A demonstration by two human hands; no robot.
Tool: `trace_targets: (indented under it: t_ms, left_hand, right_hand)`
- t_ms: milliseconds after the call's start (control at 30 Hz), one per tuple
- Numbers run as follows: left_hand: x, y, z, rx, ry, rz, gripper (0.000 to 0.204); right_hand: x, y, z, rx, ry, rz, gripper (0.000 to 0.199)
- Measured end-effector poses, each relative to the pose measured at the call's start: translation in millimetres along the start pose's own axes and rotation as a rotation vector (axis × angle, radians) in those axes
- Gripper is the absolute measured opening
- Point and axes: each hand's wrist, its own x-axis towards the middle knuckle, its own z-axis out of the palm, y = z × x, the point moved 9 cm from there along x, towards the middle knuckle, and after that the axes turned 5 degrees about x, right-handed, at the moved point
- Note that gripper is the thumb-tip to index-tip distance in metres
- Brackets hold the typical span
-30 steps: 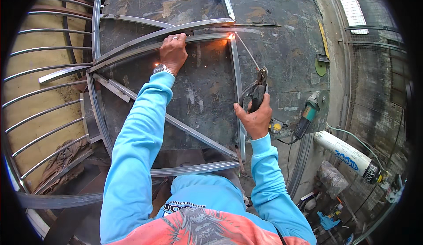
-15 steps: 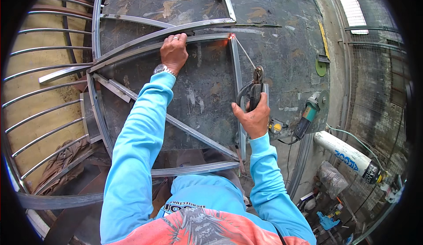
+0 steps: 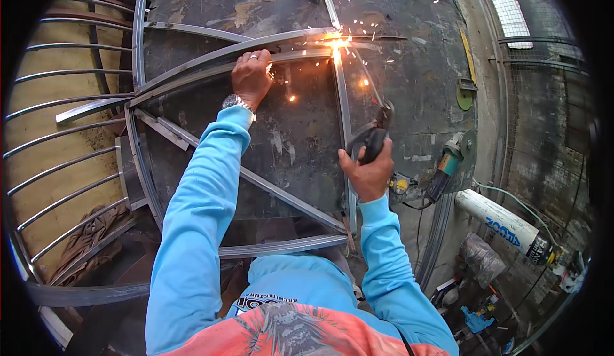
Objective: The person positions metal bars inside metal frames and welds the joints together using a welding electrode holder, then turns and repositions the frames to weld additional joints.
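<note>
My right hand grips a black electrode holder. Its thin welding rod runs up to a joint in a steel bar frame, where a bright arc throws sparks. My left hand, with a ring and a wristwatch, presses down on the curved bars of the frame just left of the arc. The frame lies on a dark steel table. Both sleeves are light blue.
An angle grinder lies at the table's right edge, beside a green disc. A white cylinder and clutter lie on the floor at right. A barred metal grille stands at left, rags below it.
The arc was lit a second ago, out half a second ago, and now burns bright with sparks flying. My right hand has moved slightly. My left hand stays on the bars.
</note>
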Motion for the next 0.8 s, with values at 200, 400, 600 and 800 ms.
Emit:
trace_targets:
  t_ms: [200,400,600,800]
  left_hand:
    - [2.4,2.4,-3.9,0.004,-0.010,0.011,0.011]
    - [-3.7,-0.1,-2.3,-0.023,-0.020,0.037,0.014]
    - [-3.1,-0.9,-1.4,-0.032,-0.065,0.079,0.022]
    - [-27.0,29.8,-39.3,0.027,-0.002,0.224,0.044]
  right_hand:
    - [-6.5,-2.3,-26.8,0.127,0.075,0.074,0.054]
    - [-38.5,5.3,-66.3,0.086,0.055,0.094,0.058]
    - [-81.8,27.2,-122.4,-0.001,0.084,0.187,0.075]
    - [-121.5,33.6,-181.5,0.216,0.152,0.157,0.066]
